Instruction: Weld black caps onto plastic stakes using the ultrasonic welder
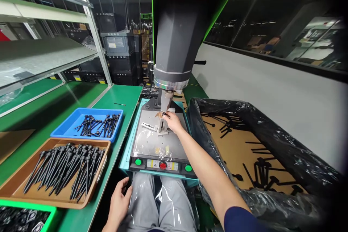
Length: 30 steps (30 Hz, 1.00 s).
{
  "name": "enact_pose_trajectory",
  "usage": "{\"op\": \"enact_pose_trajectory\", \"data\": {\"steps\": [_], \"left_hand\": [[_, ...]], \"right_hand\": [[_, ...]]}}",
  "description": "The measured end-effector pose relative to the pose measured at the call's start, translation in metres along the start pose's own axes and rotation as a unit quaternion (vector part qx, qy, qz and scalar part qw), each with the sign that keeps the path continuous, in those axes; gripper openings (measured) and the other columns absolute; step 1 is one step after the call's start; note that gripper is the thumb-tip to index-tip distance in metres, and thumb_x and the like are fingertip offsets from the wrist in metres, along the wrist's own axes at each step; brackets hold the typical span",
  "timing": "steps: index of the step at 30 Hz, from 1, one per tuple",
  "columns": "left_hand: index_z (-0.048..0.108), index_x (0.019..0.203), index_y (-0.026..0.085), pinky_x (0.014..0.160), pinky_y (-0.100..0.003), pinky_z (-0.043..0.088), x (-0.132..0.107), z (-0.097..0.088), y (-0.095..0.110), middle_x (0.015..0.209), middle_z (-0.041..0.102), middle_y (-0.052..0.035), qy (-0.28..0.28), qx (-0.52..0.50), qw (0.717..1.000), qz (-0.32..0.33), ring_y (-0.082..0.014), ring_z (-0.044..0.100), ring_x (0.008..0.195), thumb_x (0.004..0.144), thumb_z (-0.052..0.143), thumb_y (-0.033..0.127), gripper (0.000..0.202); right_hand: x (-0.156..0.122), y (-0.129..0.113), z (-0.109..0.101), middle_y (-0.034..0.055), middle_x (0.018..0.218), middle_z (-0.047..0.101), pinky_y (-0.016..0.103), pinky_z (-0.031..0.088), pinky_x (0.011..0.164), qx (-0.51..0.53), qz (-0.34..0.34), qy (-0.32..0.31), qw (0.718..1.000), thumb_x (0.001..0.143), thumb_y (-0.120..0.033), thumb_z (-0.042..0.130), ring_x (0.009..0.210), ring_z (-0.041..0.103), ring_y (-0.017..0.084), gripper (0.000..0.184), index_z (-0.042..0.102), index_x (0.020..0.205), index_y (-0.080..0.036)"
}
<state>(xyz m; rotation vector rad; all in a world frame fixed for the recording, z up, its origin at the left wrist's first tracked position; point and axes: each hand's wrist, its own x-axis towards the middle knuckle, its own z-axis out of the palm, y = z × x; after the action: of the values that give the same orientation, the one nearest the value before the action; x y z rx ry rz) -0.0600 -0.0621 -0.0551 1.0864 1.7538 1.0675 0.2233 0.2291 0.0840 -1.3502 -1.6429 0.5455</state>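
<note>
My right hand (173,121) reaches to the metal fixture (162,127) under the machine's horn (166,99). Its fingers are closed on the round head of a black plastic rod (164,114); the shaft is mostly hidden by the fixture and fingers. My left hand (119,201) is low beside my left thigh, fingers loosely bent, thumb and forefinger apart around a dark gap. I see nothing clearly held there. The fixture stands on a grey metal plate (149,145), with a slotted metal bar (149,127) on its left.
On the green bench, a blue tray (61,130) and a brown tray (16,185) hold black rods. A green bin (51,217) contains small black parts. Two green buttons (138,161) and a red button (162,165) line the machine's front. At right, a plastic-lined box (217,136) has scattered rods.
</note>
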Motion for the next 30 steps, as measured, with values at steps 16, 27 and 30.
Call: {"op": "enact_pose_trajectory", "data": {"steps": [16, 27, 30], "left_hand": [[0.071, 0.103, 0.019, 0.095, -0.040, 0.051, 0.003, 0.020, 0.057, 0.109, 0.069, -0.0104, -0.126, -0.012, 0.987, 0.097, -0.0267, 0.064, 0.103, 0.082, 0.062, 0.044, 0.034], [0.069, 0.106, 0.020, 0.080, -0.034, 0.050, 0.009, 0.051, 0.177, 0.100, 0.067, -0.0096, -0.141, 0.025, 0.933, 0.330, -0.0223, 0.062, 0.091, 0.085, 0.067, 0.040, 0.030], [0.073, 0.087, 0.019, 0.064, -0.027, 0.045, 0.002, 0.054, 0.179, 0.076, 0.064, -0.0051, -0.171, 0.020, 0.931, 0.322, -0.0169, 0.056, 0.070, 0.088, 0.064, 0.042, 0.024]], "right_hand": [[-0.091, -0.042, -0.042, 0.0070, 0.103, 0.070, 0.039, 0.052, 0.084, 0.068, -0.214, 0.034, 0.974, 0.082, -0.030, 0.071, 0.098, 0.062, 0.024, 0.021, 0.068, 0.103, -0.025], [-0.177, -0.081, -0.030, 0.0018, 0.080, 0.063, 0.031, 0.052, 0.064, 0.382, 0.057, -0.039, 0.921, 0.068, -0.051, 0.082, 0.071, 0.060, 0.018, 0.041, 0.057, 0.084, -0.023], [-0.190, -0.084, -0.025, -0.0005, 0.077, 0.060, 0.027, 0.049, 0.056, 0.434, 0.110, -0.044, 0.893, 0.066, -0.049, 0.084, 0.063, 0.056, 0.015, 0.043, 0.056, 0.084, -0.022]]}}
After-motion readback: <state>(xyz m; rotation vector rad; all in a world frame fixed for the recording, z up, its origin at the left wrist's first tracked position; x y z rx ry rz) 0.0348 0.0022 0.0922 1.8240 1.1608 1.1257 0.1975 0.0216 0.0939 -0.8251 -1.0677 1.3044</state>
